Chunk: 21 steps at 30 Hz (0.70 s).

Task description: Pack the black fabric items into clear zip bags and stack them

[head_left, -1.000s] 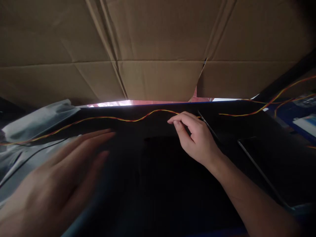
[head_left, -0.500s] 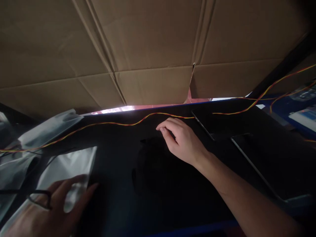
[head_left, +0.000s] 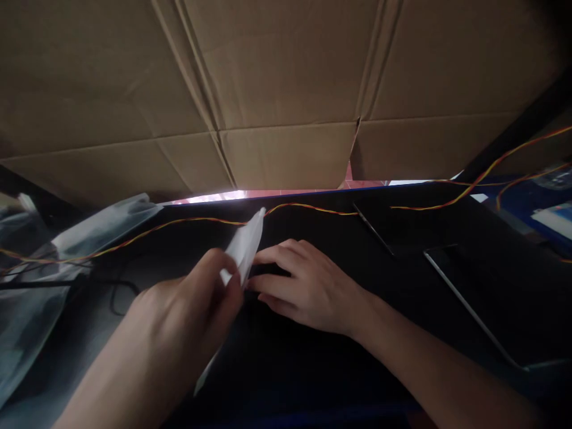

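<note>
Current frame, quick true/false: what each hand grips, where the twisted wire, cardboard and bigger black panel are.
1. Left hand holds a thin white translucent pouch. True.
2. Right hand grips the red-and-yellow twisted wire. False: the wire lies beyond that hand.
3. Creased brown cardboard sheet is beyond both hands. True.
4. Larger flat black rectangular panel lies left of the left hand. False: it's right of both hands.

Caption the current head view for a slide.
Over a black tabletop, the left hand grips a thin white bag, right hand close beside it.
</note>
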Each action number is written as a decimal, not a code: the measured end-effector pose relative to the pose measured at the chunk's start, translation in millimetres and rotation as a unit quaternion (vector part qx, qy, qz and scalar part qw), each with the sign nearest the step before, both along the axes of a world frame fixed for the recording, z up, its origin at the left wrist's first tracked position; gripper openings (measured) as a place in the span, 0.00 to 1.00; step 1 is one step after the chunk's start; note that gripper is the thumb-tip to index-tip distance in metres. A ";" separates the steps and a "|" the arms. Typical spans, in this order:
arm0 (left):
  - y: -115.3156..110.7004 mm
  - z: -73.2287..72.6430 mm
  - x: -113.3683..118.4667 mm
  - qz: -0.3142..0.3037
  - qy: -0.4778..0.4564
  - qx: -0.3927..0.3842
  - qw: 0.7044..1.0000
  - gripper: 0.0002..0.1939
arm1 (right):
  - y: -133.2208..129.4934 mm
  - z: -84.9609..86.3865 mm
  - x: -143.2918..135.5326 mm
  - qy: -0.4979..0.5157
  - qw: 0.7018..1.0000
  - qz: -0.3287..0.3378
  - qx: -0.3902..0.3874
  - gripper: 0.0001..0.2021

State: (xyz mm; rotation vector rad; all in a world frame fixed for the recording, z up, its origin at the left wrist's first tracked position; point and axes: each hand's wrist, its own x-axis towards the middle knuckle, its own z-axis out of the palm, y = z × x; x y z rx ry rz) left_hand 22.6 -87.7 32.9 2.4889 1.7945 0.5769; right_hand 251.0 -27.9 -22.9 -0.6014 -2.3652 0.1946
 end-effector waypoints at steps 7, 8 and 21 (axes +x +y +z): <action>48.7 18.4 16.2 -0.135 -0.043 -0.037 0.989 0.09 | 2.7 -6.8 -1.4 0.107 0.992 -0.047 0.054 0.08; 53.0 14.9 14.5 -0.133 -0.058 -0.045 0.988 0.06 | 3.8 -5.8 0.4 0.109 0.991 -0.051 0.055 0.08; 62.4 -9.2 -13.7 -0.187 -0.142 -0.060 0.970 0.16 | 11.1 0.9 9.3 -0.028 1.000 -0.006 -0.008 0.12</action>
